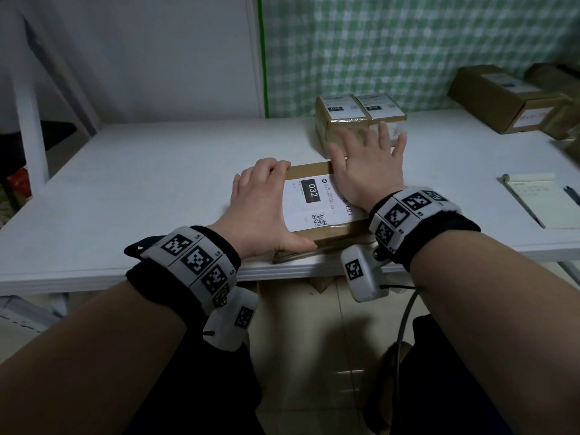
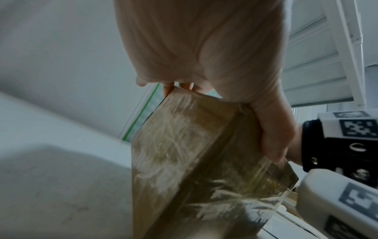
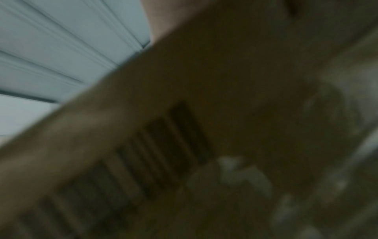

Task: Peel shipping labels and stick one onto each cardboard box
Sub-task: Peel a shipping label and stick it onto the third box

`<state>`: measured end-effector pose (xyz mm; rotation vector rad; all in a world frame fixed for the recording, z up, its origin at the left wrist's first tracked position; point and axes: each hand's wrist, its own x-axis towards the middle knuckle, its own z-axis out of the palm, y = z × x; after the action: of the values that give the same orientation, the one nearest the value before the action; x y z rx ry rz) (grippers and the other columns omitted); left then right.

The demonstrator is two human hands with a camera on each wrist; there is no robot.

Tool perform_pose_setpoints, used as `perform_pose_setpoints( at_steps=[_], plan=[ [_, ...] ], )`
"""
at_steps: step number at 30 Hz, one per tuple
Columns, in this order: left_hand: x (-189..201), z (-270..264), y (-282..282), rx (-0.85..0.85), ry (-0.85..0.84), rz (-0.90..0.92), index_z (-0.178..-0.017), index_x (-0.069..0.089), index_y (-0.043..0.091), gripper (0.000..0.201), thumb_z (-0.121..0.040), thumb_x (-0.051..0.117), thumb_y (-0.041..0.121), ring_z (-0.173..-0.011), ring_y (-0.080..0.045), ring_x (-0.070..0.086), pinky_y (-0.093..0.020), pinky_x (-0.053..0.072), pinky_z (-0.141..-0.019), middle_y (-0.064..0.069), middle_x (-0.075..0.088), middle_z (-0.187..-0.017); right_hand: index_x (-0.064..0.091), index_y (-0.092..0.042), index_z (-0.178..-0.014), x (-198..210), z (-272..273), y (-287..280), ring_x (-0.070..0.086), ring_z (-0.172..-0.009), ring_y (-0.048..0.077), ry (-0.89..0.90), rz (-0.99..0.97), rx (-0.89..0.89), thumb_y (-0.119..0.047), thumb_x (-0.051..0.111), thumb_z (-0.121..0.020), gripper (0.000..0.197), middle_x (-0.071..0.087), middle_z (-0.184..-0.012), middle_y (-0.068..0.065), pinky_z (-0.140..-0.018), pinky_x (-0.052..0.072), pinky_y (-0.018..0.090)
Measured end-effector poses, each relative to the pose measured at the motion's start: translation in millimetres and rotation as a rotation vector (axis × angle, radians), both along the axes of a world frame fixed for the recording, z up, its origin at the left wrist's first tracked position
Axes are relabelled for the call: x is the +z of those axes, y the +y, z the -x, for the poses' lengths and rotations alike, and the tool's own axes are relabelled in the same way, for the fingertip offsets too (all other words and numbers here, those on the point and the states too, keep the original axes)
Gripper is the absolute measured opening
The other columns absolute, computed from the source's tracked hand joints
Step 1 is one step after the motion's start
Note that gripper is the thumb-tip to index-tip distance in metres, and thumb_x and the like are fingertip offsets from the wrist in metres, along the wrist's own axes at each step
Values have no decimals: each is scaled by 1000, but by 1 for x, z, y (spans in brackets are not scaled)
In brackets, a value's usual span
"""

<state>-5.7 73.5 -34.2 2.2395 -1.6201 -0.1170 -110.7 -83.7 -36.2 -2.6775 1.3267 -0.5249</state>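
Left hand (image 1: 262, 205) clamps the box (image 1: 326, 238) edge, right hand (image 1: 368, 166) flat (fingers spread) on the label (image 1: 309, 204); uneven pressing risks wrinkles.

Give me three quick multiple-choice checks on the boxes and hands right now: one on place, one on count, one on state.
1. Where is the box under the hands?
A. at the table's near edge
B. against the back wall
C. on the floor

2. How many labelled boxes stand side by side just beyond it?
A. none
B. two
C. five

3. How is the right hand?
A. fist around a pen
B. flat with fingers spread
C. pinching a loose label

Key: 1 A, the near box sits at the front edge of the table, gripped on its left side by the left hand. 2 B, the pair of boxes each carry a white label on top. 3 B, the right hand lies with straight fingers over the near box's shipping label, which is already on.
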Motion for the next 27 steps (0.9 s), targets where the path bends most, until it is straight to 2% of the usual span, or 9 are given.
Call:
perform_pose_setpoints(
  at_steps=[5, 13, 19, 22, 24, 27],
  plan=[
    [0, 1, 0, 3, -17, 8, -144, 21, 15, 124, -45, 81, 61, -131, -26, 22, -40, 17, -115, -4, 25, -141, 26, -30, -147, -1, 13, -9, 4, -148, 31, -37, -47, -78, -45, 15, -97, 53, 26, -154, 13, -115, -9, 55],
    [-2, -1, 0, 13, -33, -13, -143, 20, 17, 127, -42, 76, 67, -132, -27, 22, -48, 16, -115, -3, 25, -141, 25, -32, -146, -5, 26, -9, 9, -147, 31, -120, -80, -126, -42, 16, -98, 50, 30, -153, 12, -115, -4, 58],
    [3, -10, -8, -11, -31, -88, -146, 17, 18, 128, -44, 76, 69, -134, -26, 22, -48, 16, -115, -3, 23, -144, 35, -28, -141, -11, 44, 5, 23, -142, 28, -123, -64, 68, -38, 28, -99, 44, 35, -149, 9, -114, 9, 57],
    [12, -15, -17, -22, -57, -180, -148, 13, 19, 131, -45, 76, 69, -136, -27, 21, -52, 16, -115, -2, 21, -147, 34, -26, -143, -13, 45, 8, 32, -134, 30, -130, -102, 84, -37, 32, -98, 46, 42, -139, 14, -113, 20, 54],
    [20, -18, -23, -26, -74, -279, -150, 7, 20, 131, -49, 77, 66, -140, -26, 15, -56, 12, -115, -1, 15, -153, 32, -26, -143, -12, 44, 8, 36, -128, 33, -137, -139, 54, -37, 32, -97, 47, 45, -132, 17, -110, 26, 52],
    [30, -10, -34, -52, -78, -407, -151, -1, 24, 123, -61, 76, 59, -146, -24, -5, -60, 1, -112, 1, -1, -160, 32, -26, -143, -12, 42, 8, 37, -125, 36, -129, -173, 17, -36, 30, -97, 46, 44, -131, 18, -107, 28, 50]
  ],
)
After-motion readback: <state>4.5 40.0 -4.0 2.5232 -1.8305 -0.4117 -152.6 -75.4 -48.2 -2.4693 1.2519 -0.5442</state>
